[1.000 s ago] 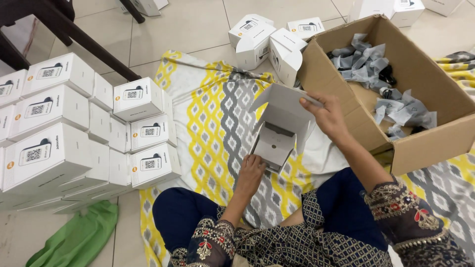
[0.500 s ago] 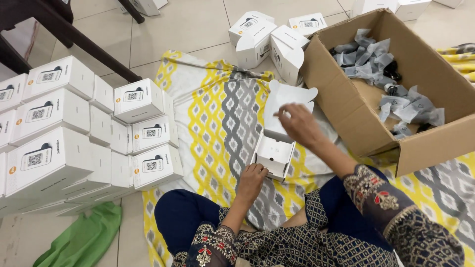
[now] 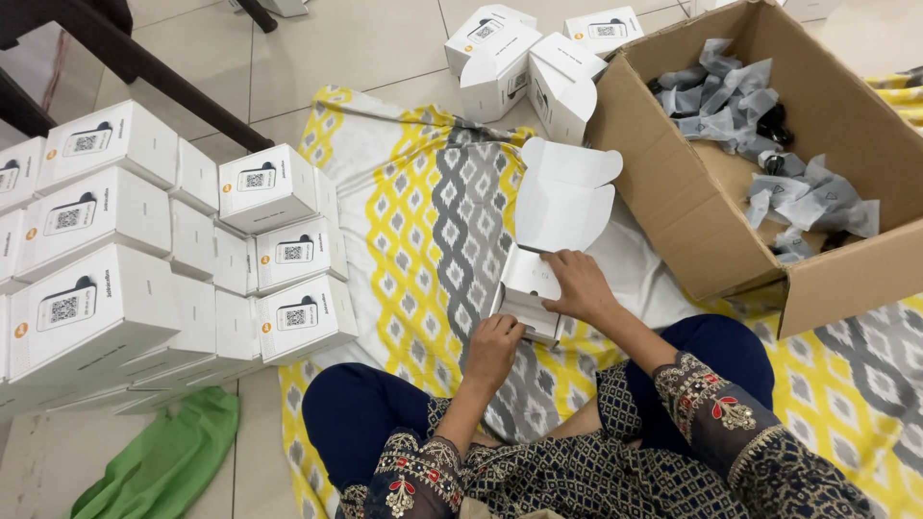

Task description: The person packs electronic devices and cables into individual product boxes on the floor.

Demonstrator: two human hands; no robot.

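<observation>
Head view. A person sits on a patterned yellow, grey and white cloth (image 3: 413,231) spread over a tiled floor (image 3: 346,43), working on 1 small white box (image 3: 532,288) that lies on the cloth just in front of the knees. The box's lid (image 3: 565,197) stands open and tilted up, away from the person, with its rounded flaps at the top.

The left hand (image 3: 493,348) grips the near left corner of the box, fingers curled around its edge. The right hand (image 3: 580,284) lies on top of the open box, fingers flat and close together, pressing down on the white insert inside; whether anything is pinched beneath them cannot be told.

To the person's right, touching the cloth, stands an open cardboard carton (image 3: 673,192) holding many small items in grey wrappers (image 3: 731,96). Beyond the open lid, at the far edge of the cloth, sits a cluster of 4 white boxes (image 3: 524,62), some with flaps undone. To the person's left, closed white boxes are stacked in rows (image 3: 144,231), well apart from the hands. A green cloth (image 3: 163,461) lies crumpled on the floor near the stack. Dark furniture legs (image 3: 144,77) cross the upper left corner.
</observation>
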